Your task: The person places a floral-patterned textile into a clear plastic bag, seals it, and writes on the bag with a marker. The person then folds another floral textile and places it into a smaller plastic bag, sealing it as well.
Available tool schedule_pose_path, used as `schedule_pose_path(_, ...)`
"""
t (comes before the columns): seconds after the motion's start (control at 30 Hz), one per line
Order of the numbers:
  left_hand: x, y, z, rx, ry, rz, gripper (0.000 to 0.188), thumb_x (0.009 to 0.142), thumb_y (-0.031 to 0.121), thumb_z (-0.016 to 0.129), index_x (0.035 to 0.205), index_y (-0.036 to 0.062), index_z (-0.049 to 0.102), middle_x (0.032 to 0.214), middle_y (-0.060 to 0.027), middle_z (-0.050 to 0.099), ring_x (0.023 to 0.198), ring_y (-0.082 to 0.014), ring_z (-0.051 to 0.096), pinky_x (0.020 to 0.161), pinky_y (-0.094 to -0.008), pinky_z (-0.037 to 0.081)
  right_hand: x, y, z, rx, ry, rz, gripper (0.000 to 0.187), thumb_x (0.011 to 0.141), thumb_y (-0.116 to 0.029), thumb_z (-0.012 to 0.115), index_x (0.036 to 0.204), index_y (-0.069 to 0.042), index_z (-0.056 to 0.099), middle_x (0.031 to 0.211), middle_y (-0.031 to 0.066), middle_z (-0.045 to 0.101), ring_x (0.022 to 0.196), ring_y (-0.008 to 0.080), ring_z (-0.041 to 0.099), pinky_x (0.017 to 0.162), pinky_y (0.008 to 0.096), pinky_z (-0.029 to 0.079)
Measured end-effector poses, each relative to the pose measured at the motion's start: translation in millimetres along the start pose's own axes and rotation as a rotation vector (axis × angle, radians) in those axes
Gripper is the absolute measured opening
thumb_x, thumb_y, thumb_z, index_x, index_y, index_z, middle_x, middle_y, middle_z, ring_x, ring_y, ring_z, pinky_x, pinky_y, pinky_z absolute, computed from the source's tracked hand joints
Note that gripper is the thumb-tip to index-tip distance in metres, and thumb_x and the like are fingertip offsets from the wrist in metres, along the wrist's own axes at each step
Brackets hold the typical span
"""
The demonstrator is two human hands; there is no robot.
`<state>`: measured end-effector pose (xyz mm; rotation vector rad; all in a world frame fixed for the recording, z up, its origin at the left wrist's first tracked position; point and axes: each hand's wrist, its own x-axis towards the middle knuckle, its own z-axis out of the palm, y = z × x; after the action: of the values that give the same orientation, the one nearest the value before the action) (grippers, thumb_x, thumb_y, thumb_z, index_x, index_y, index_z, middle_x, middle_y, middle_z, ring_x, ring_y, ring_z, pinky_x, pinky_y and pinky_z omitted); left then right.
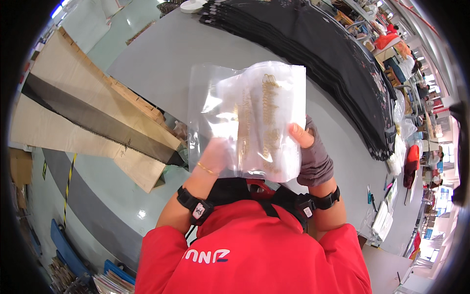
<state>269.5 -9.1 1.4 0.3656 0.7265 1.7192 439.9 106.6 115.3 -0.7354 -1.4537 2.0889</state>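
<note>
A clear plastic bag [203, 105] with gold lettering is held up in front of my chest, above the grey table. A white, folded, soft-looking piece [254, 98] shows through its right part. My right hand [315, 154], in a grey fingerless glove, grips the bag's right edge with its thumb on the front; the other fingers are behind. My left hand [215, 156] shows blurred through the plastic at the lower left. Whether it is inside the bag or behind it I cannot tell, and its fingers are hidden by the white piece.
Layered black fabric [313, 46] with a floral pattern lies along the table's [161, 63] far and right side. Papers [382, 220] and pens are at the right edge. Left of the table stand long beige boards [73, 63] with a dark strip. People work in the background.
</note>
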Motion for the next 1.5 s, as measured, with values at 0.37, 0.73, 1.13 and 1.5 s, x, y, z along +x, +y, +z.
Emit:
schedule_pose_path(0.37, -4, 9, 32, 0.102, -0.032, -0.147, 0.053, 0.097, 0.024, 0.068, 0.141, 0.0015, 0.051, 0.128, -0.0124, 0.066, 0.113, -0.0213, 0.068, 0.092, -0.0374, 0.058, -34, -45, -37, -0.048, -0.059, 0.083, 0.072, 0.076, -0.027, 0.080, 0.138, 0.000, 0.054, 0.126, 0.0135, 0.064, 0.113, 0.0227, 0.062, 0.100, 0.0377, 0.050)
schedule_pose_path(0.73, 82, 118, -62, 0.208, 0.168, 0.106, 0.047, 0.087, -0.002, 0.076, 0.131, -0.0009, 0.058, 0.120, -0.0095, 0.070, 0.104, -0.0173, 0.070, 0.090, -0.0349, 0.058, 168, 27, -36, -0.214, -0.041, 0.075, 0.064, 0.081, -0.016, 0.084, 0.135, 0.000, 0.053, 0.123, 0.0128, 0.067, 0.110, 0.0216, 0.066, 0.097, 0.0377, 0.055)
schedule_pose_path(1.13, 200, 266, -181, 1.403, 0.723, 0.082, 0.077, 0.084, 0.022, 0.084, 0.146, -0.0013, 0.044, 0.130, -0.0172, 0.062, 0.120, -0.0269, 0.061, 0.105, -0.0397, 0.048, 406, 69, 66, -0.976, 0.039, -0.137, 0.103, 0.073, -0.030, 0.091, 0.153, 0.000, 0.032, 0.141, 0.0256, 0.050, 0.123, 0.0328, 0.057, 0.103, 0.0407, 0.050)
schedule_pose_path(1.5, 154, 217, -172, 2.414, 0.225, 0.063, 0.076, 0.100, 0.066, 0.046, 0.161, 0.0222, 0.033, 0.169, -0.0190, 0.019, 0.156, -0.0456, 0.012, 0.121, -0.0675, 0.012, 397, 95, 91, -1.601, 0.165, -0.211, 0.111, 0.076, -0.058, 0.083, 0.157, -0.002, 0.033, 0.155, 0.0290, 0.037, 0.144, 0.0415, 0.037, 0.116, 0.0488, 0.034)
